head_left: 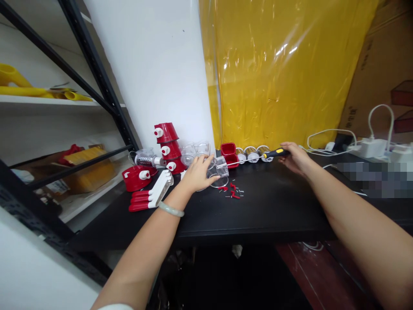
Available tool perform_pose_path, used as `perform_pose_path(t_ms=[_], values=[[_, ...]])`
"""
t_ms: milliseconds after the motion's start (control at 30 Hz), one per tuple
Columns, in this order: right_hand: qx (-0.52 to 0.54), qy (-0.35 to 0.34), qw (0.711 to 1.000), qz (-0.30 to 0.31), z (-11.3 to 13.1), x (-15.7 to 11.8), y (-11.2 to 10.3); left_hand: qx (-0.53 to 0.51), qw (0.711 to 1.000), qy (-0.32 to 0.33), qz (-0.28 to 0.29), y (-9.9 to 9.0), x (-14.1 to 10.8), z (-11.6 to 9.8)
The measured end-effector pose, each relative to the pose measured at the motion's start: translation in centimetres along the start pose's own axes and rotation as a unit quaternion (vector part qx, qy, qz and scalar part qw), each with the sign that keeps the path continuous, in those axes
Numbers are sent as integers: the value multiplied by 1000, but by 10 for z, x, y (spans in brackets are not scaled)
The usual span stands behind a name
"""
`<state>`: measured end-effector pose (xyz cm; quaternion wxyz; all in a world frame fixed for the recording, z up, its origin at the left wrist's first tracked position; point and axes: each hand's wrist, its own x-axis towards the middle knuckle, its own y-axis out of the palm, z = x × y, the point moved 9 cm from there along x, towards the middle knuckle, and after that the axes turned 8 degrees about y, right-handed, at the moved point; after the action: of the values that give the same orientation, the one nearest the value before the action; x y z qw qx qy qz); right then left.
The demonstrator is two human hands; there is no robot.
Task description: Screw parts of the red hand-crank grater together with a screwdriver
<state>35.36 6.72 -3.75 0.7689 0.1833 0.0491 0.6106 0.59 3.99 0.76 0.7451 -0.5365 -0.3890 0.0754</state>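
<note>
My left hand (197, 173), with a pale bangle at the wrist, grips a clear plastic part (222, 166) lying on its side at the back of the black table. My right hand (295, 158) is closed around the black-and-yellow handle of a long screwdriver (274, 153). Its thin shaft points left, and the tip reaches into or against the clear part; which of the two I cannot tell. Just below lie several small red plastic pieces (235, 195) and scattered small metal pieces. More clear plastic parts (202, 147) stand behind my left hand, partly covered by it.
Stacked red housings (170, 150), another red housing (135, 178) and white handles with red ends (151, 197) stand left. Red square containers (228, 149) and metal drums (251, 154) line the back. White chargers and cables (371, 147) lie right. A black-framed shelf (119, 114) rises left.
</note>
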Motion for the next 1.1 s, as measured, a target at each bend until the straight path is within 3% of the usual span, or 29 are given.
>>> perform_pose_path(t_ms=[67,133,233,333,533,667,733,867,967,1100], values=[[87,12,995,45,5,-6,7,1,1000,1,-2,0,0,0],[108,37,991,71,4,-10,13,2,1000,2,-2,0,0,0],[19,69,997,44,-6,-7,11,3,1000,1,1,0,0,0],[-51,59,997,9,-9,-3,6,5,1000,-2,5,0,0,0],[104,58,992,48,1,-11,7,2,1000,0,4,-1,0,-1],[0,102,994,27,-14,-8,5,1,1000,-1,3,0,-1,1],[-49,91,994,17,-16,-5,4,1,1000,0,3,1,-1,1],[31,30,999,29,-1,-5,6,-1,1000,2,1,0,0,-1],[105,43,992,51,3,-10,8,-1,1000,1,1,0,0,0],[14,104,994,20,-14,-8,3,1,1000,0,0,0,-1,1]])
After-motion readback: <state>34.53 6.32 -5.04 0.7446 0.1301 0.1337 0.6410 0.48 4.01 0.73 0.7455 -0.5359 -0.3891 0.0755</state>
